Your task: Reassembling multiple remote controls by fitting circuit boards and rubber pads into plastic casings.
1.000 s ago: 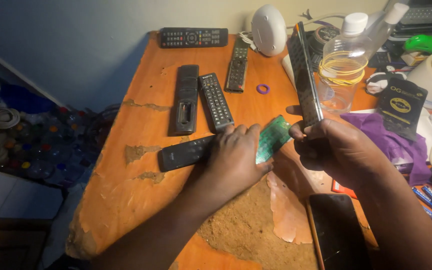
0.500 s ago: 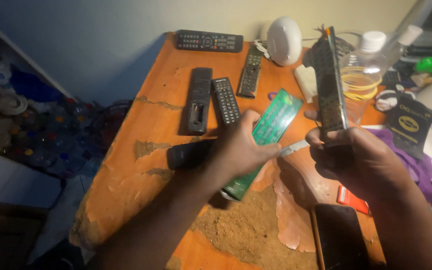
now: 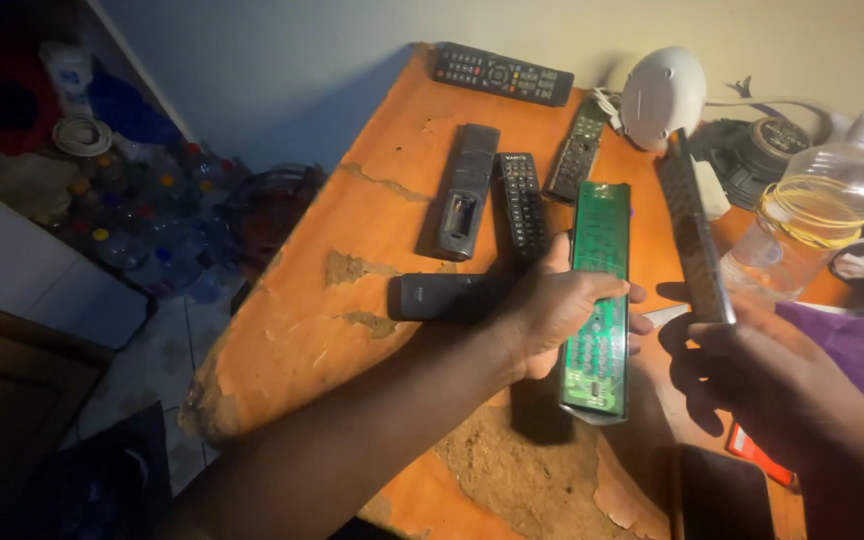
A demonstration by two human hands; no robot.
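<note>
Green circuit board (image 3: 597, 300) in left hand (image 3: 552, 310)

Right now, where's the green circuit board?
In the head view, centre-right: the green circuit board is held lengthwise in the left hand above the orange table, just left of the remote casing in the right hand.

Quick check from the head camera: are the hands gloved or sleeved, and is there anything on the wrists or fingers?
Both are bare: the left hand and right hand show no gloves, and no sleeves reach the visible forearms. No watch, band or ring shows, though dim light hides the right wrist.

circuit board (image 3: 597, 300) left of remote shell (image 3: 694, 240)
</note>
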